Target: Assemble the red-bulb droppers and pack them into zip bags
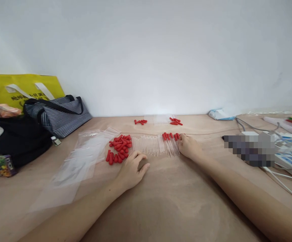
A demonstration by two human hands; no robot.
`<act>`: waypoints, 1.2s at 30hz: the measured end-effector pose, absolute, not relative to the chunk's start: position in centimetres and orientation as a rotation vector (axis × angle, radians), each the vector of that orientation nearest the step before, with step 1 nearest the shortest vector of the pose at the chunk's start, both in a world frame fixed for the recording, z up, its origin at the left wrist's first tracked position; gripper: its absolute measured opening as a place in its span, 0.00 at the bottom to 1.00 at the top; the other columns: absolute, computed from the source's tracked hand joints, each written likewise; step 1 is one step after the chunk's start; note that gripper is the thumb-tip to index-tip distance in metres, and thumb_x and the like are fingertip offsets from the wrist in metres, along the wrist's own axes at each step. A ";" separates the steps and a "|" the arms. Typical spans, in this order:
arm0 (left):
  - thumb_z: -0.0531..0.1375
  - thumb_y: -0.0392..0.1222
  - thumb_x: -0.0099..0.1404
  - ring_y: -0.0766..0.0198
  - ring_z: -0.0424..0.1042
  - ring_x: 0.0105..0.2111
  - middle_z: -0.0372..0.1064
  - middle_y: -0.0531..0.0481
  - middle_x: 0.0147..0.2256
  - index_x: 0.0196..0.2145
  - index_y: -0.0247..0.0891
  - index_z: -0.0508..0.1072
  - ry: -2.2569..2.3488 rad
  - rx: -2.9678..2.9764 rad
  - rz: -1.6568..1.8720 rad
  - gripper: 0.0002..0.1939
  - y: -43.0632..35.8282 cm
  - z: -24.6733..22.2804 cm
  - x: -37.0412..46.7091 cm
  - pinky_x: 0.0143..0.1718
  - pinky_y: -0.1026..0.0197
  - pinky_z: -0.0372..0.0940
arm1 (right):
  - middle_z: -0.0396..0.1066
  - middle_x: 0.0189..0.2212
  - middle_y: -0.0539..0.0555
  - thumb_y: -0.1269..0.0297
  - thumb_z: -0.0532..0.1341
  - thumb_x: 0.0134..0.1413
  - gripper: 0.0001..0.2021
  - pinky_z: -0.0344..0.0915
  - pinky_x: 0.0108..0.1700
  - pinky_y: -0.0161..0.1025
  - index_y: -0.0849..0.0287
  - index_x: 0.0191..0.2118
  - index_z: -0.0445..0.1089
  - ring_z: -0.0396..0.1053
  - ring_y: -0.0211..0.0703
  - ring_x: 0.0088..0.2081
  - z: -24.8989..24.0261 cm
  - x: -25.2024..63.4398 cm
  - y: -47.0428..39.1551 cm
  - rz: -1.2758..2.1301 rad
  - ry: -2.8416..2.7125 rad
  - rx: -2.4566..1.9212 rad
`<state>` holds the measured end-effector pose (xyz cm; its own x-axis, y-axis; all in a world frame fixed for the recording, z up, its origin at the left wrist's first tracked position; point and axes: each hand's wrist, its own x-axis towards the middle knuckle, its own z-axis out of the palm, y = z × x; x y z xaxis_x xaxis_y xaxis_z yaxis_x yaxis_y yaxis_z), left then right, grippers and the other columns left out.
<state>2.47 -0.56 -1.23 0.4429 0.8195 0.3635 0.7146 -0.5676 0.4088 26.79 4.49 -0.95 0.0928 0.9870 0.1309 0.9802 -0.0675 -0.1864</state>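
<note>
My left hand (132,169) rests on the table with fingers curved and apart, holding nothing. Just beyond it lies a pile of red rubber dropper bulbs (120,144), with several more bulbs in a line at its near edge. A row of clear glass dropper tubes (147,145) lies side by side to the right of the pile. At the row's right end several tubes carry red bulbs (171,135). There my right hand (188,146) has its fingers closed at the last red-bulbed dropper, partly hiding it.
Farther back, more tubes (161,119) lie between two small groups of red bulbs. Clear zip bags (81,154) spread on the left. A striped bag (60,114), a yellow bag (32,85) and a small bottle (55,140) stand left. Cables (284,178) and a tissue pack (220,114) lie right.
</note>
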 end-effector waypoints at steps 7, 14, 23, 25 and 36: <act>0.56 0.42 0.55 0.56 0.61 0.34 0.63 0.47 0.31 0.30 0.38 0.67 1.771 2.763 0.819 0.06 0.4 -0.7 1.0 0.35 0.55 0.57 | 0.69 0.35 0.57 0.63 0.50 0.51 0.10 0.56 0.29 0.36 0.57 0.35 0.67 0.67 0.47 0.36 -0.1 26.5 4.1 0.054 -1.925 -2.137; 0.55 0.45 0.55 0.54 0.62 0.33 0.64 0.47 0.29 0.26 0.38 0.67 1.948 2.920 0.586 0.07 1.2 0.9 -1.1 0.36 0.53 0.55 | 0.71 0.31 0.57 0.64 0.52 0.48 0.09 0.57 0.28 0.35 0.59 0.30 0.68 0.68 0.46 0.33 0.5 26.3 4.9 0.183 -2.002 -2.164; 0.53 0.37 0.58 0.52 0.64 0.33 0.65 0.42 0.29 0.28 0.34 0.68 1.915 3.060 0.265 0.06 0.9 0.8 -0.9 0.36 0.51 0.56 | 0.70 0.36 0.64 0.71 0.53 0.44 0.11 0.60 0.30 0.39 0.63 0.35 0.69 0.68 0.52 0.36 1.0 25.2 5.7 0.208 -2.043 -2.260; 0.52 0.34 0.58 0.52 0.64 0.33 0.65 0.41 0.30 0.28 0.34 0.68 1.917 3.087 0.216 0.06 0.9 0.5 -1.0 0.35 0.52 0.57 | 0.69 0.37 0.65 0.71 0.52 0.45 0.12 0.61 0.32 0.40 0.64 0.35 0.69 0.68 0.53 0.38 0.8 24.9 5.7 0.211 -2.031 -2.271; 0.47 0.35 0.63 0.65 0.65 0.35 0.63 0.48 0.35 0.34 0.37 0.63 1.066 2.696 0.798 0.06 -1.2 -0.1 1.9 0.36 0.64 0.61 | 0.68 0.28 0.60 0.67 0.47 0.53 0.09 0.58 0.29 0.36 0.64 0.31 0.61 0.65 0.43 0.29 1.5 26.6 3.3 0.238 -2.040 -1.951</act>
<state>1.93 -1.18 -0.15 0.6094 0.6684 0.4264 0.5970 -0.7408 0.3079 26.59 3.26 1.50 -0.0267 0.9940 0.1061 0.9429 0.0603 -0.3275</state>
